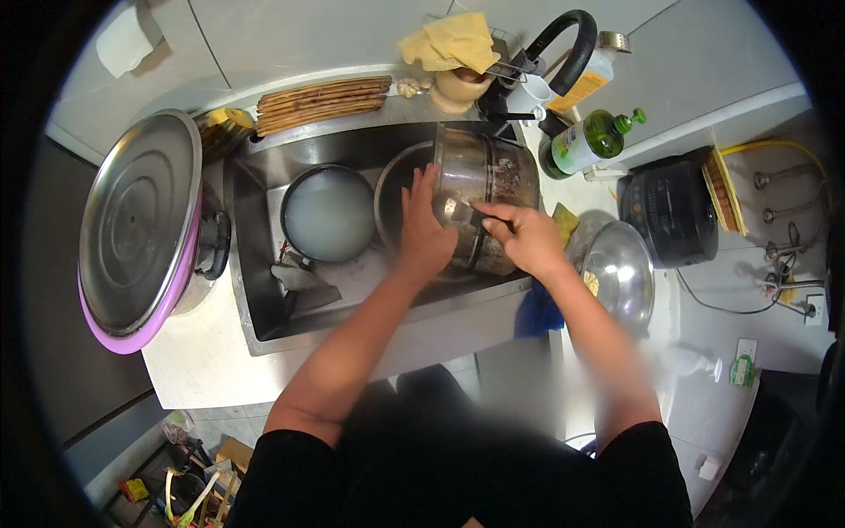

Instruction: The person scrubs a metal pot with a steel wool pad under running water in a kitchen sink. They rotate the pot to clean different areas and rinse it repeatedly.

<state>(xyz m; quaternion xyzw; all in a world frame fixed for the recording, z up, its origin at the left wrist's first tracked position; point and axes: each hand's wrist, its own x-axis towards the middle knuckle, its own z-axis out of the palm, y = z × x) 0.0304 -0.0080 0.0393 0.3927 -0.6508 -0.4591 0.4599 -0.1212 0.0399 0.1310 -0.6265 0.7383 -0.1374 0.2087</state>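
A large stained steel pot [506,176] lies tipped on its side over the right part of the sink [255,290]. My left hand [429,231] rests against its left end, fingers stretched out along the rim. Closed fingers of my right hand [528,242] grip a dark handle [476,216] with a shiny metal end, against the pot's near side. Whether that handle belongs to the pot or to a separate tool, I cannot tell. Left of my hands, a round dark-rimmed pan [329,214] of cloudy liquid sits in the sink.
A lidded pot [136,229] with a purple rim stands left. Chopsticks [321,104] lie behind the sink. A green pump bottle [585,143] and black faucet [572,53] stand behind right. A steel bowl [620,273] and black appliance [669,211] occupy the right counter.
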